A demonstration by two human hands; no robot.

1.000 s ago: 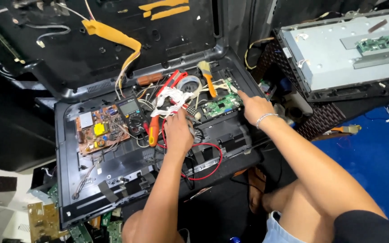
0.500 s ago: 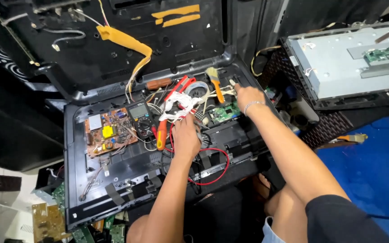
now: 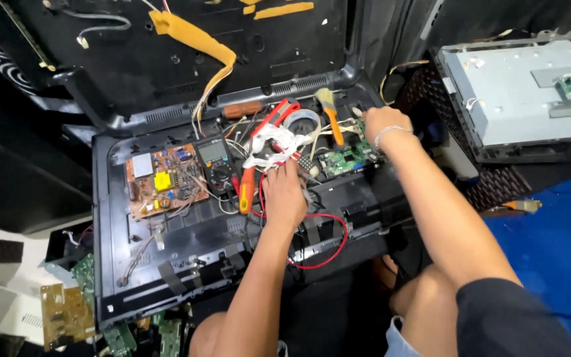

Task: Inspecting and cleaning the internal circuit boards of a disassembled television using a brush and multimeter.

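The open black television chassis [image 3: 232,238] holds a small green circuit board [image 3: 346,158] near its upper right corner; stiff but fragile, it looks best gripped by its edges. The right hand [image 3: 381,122] rests curled just above it, the left hand [image 3: 284,195] spreads flat fingers beside a red wire [image 3: 328,254].

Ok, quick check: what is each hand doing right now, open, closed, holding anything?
Left hand: fingers curled at the white bundle of wires; a firm grasp cannot be told.
Right hand: closed, knuckles up, beside the green circuit board; contents hidden.

Blue floor mat [image 3: 556,264], dark surroundings
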